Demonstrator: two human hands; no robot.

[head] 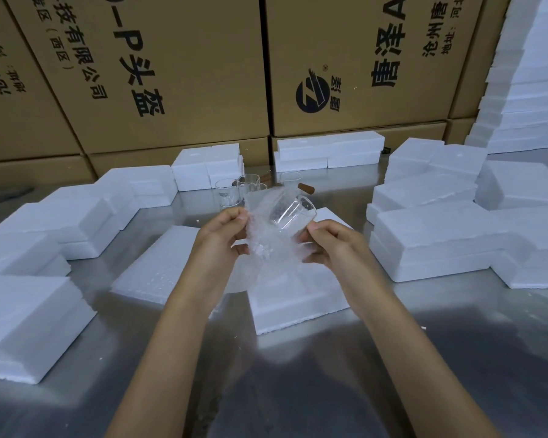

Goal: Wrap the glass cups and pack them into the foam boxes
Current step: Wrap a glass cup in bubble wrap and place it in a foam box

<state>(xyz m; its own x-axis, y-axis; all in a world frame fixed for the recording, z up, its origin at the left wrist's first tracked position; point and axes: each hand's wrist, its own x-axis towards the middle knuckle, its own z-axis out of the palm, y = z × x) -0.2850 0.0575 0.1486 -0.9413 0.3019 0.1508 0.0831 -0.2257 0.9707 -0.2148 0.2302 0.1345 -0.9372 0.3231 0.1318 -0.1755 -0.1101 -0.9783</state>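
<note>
Brown printed cartons [184, 74] wall the back of a steel table [298, 374], and white foam boxes [431, 238] ring the work area, one open foam box [298, 298] lying under the hands. Above it, the left hand [222, 238] pinches a bubble-wrap sheet [263, 222] at its edge, while the right hand [332, 245] curls round a tilted glass cup [293, 214] lying on the wrap. More bare cups [234, 191] stand behind.
</note>
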